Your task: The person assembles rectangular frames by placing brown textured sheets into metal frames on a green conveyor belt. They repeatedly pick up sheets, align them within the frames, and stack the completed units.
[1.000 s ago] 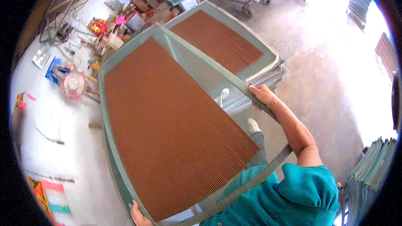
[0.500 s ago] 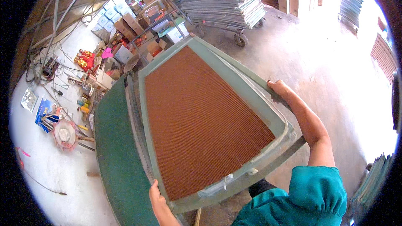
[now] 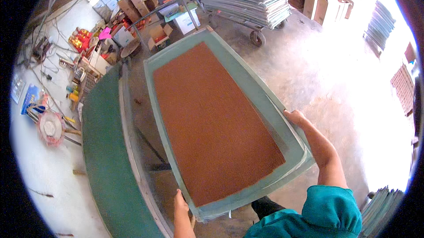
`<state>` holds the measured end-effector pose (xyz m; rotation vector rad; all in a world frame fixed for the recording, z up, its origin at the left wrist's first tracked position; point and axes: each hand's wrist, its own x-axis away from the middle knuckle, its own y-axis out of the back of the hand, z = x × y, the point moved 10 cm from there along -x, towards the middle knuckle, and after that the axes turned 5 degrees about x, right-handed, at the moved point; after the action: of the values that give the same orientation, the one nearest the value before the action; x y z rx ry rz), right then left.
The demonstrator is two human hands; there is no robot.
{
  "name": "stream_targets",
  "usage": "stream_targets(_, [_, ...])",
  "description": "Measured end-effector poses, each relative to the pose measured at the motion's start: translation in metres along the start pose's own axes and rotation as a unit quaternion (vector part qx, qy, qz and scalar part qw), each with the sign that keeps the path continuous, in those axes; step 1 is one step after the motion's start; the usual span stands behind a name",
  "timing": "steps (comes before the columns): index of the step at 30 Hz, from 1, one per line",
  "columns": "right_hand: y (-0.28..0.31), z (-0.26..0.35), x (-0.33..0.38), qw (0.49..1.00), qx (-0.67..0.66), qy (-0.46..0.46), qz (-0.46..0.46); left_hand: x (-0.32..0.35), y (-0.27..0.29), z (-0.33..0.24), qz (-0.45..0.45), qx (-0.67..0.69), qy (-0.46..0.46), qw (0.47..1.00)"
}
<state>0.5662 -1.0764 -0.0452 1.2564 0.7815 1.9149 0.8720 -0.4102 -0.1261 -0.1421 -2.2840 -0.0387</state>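
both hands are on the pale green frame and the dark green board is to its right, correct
Wrong side: the head view shows the dark green board left of the pale green frame. Left hand and right hand are on the frame.

Right hand [image 3: 297,119] closed in a grip, forward of the teal sleeve [image 3: 332,211]; right forearm [image 3: 321,147] extended. Left hand [image 3: 180,202] closed, thumb raised, well left of that sleeve.

Bright pink item [image 3: 105,33] near red-and-gold packages [image 3: 80,39], open cardboard box [image 3: 160,36] beside white box [image 3: 186,22], blue packet [image 3: 31,98] farther left.
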Motion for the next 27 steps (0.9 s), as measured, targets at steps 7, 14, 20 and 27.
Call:
stream_targets(7, [-0.019, 0.009, 0.022, 0.994, 0.073, 0.011, -0.079, 0.03, -0.005, 0.017, -0.027, 0.051, -0.021, 0.998])
stream_targets(14, [-0.092, 0.128, 0.152, 0.92, 0.125, 0.354, -0.116, 0.183, 0.104, 0.102, -0.067, 0.184, -0.071, 0.978])
stream_targets(20, [-0.269, 0.156, 0.361, 0.808, 0.134, 0.572, 0.038, 0.315, 0.246, 0.349, -0.236, 0.337, -0.019, 0.911])
stream_targets(27, [-0.411, 0.08, 0.591, 0.645, 0.204, 0.689, 0.261, 0.515, 0.249, 0.623, -0.469, 0.587, 0.079, 0.655])
